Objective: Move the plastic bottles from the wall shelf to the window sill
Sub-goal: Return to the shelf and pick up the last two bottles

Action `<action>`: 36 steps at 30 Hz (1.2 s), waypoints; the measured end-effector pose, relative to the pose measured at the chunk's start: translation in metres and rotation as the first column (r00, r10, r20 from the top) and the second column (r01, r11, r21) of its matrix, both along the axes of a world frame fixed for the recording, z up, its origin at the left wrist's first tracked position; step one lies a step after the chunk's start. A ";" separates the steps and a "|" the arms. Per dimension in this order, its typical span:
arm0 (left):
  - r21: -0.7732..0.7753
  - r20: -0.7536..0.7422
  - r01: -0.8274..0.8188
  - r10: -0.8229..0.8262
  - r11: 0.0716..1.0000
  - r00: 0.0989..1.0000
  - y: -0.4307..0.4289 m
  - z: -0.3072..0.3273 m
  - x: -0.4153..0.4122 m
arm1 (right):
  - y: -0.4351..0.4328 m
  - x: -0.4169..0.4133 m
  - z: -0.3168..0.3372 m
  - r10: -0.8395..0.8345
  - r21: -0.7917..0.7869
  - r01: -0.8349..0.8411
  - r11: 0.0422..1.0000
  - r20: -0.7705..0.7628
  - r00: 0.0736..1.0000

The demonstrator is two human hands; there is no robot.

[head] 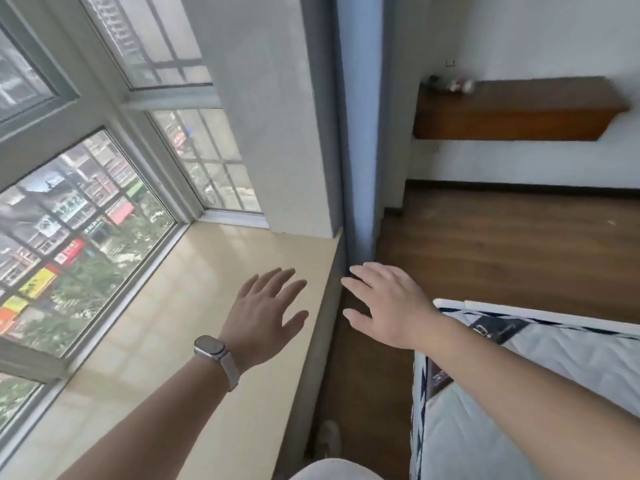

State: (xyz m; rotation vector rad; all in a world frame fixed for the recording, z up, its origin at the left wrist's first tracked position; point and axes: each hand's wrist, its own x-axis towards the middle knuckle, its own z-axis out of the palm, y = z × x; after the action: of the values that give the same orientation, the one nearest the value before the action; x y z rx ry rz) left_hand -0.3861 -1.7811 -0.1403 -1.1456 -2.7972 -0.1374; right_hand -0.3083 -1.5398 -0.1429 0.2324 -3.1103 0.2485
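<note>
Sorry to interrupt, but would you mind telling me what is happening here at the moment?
A person stands by the window sill with both hands empty and spread. The left hand, with a smartwatch on its wrist, hovers over the sill; the right hand is over the floor beside a mattress. No bottles are on the sill; small blurred items sit on the wall shelf.

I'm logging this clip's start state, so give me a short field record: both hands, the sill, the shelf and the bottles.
left hand: open, fingers spread, holding nothing, above the window sill; smartwatch on the wrist
right hand: open, holding nothing, over the floor gap beside the sill's edge
window sill: beige tiled ledge; no bottles on the visible part
wall shelf: brown wood, on the far wall to the right
bottles: small blurred items at the shelf's left end; count cannot be told
mattress: quilted, under the right forearm
</note>
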 end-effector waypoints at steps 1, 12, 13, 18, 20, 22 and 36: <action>0.004 0.000 0.024 -0.024 1.000 1.000 0.009 -0.001 -0.004 | 0.008 0.002 -0.003 -0.037 -0.015 0.036 0.999 -0.017 0.999; 0.070 -0.001 0.231 -0.232 0.970 0.973 0.092 -0.014 -0.098 | 0.065 -0.041 -0.013 -0.303 -0.036 0.301 0.953 -0.101 0.947; 0.084 -0.006 0.246 -0.246 0.966 0.969 0.101 -0.014 -0.109 | 0.071 -0.050 -0.012 -0.318 -0.031 0.317 0.948 -0.102 0.943; 0.141 -0.029 0.298 -0.297 0.944 0.955 0.134 -0.013 -0.168 | 0.096 -0.100 -0.003 -0.378 0.020 0.381 0.924 -0.097 0.921; 0.156 -0.021 0.302 -0.303 0.940 0.953 0.144 -0.016 -0.192 | 0.105 -0.122 0.001 -0.388 0.052 0.394 0.918 -0.098 0.917; 0.170 -0.014 0.310 -0.313 0.935 0.950 0.153 -0.021 -0.214 | 0.113 -0.143 0.002 -0.402 0.078 0.409 0.909 -0.095 0.911; 0.168 0.010 0.419 -0.427 0.892 0.904 0.206 -0.005 -0.317 | 0.153 -0.224 0.007 -0.487 0.062 0.494 0.867 -0.098 0.868</action>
State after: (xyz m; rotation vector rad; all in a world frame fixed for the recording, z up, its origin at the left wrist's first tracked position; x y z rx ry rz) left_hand -0.7035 -1.5751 -0.1452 -1.7073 -2.4670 -0.4258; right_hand -0.5323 -1.3864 -0.1358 -0.5363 -2.9673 0.0909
